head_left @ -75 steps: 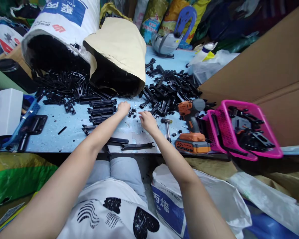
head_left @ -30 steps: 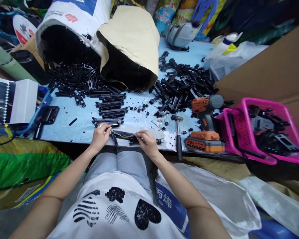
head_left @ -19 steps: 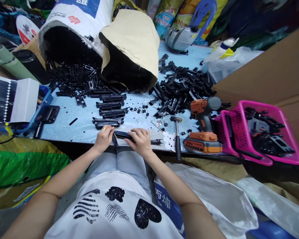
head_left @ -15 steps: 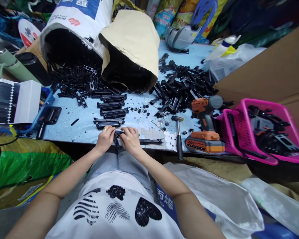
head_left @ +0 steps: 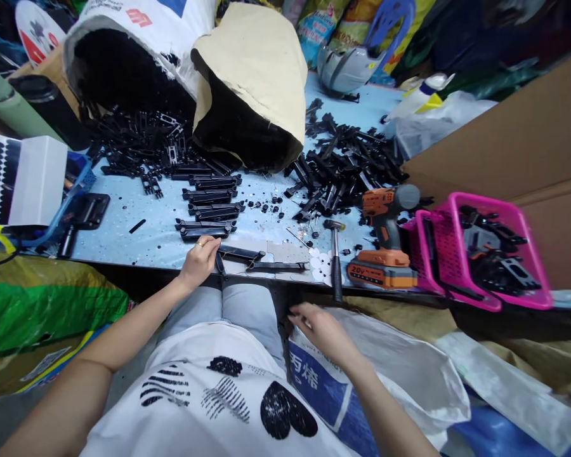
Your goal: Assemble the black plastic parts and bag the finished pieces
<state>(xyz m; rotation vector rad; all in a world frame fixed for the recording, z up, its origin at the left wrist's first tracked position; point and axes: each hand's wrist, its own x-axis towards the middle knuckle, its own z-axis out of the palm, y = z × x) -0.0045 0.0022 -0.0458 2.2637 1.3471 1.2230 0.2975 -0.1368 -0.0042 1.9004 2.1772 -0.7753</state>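
The left hand [head_left: 202, 259] has its thumb and fingers pressed together, pinching the left end of a black bar [head_left: 240, 253]; the fingers cover the grip itself. A ring [head_left: 200, 244] shows on one finger. The bar runs rightward from these fingertips at the near edge of the table [head_left: 118, 206], with a short black leg [head_left: 219, 264] angling down just beside the hand. Past the bar's right end, farther from the left hand, lies a second bar [head_left: 280, 266], close to the edge. The right hand [head_left: 320, 325] is off the table, nearer the body, its fingers loosely bent and apart, with nothing visible in them; it is over the mouth of a white bag [head_left: 409, 362]. Beyond the right hand lies a hammer [head_left: 335, 260], its handle toward that hand, and to the right of it stand an orange drill [head_left: 385, 254] and a pink basket [head_left: 542, 279] holding black parts. Just beyond the left hand, more bars [head_left: 206, 230] lie in a row, one behind another. Small bits [head_left: 265, 207] are scattered ahead of both hands, and behind them is a black heap [head_left: 335, 168].
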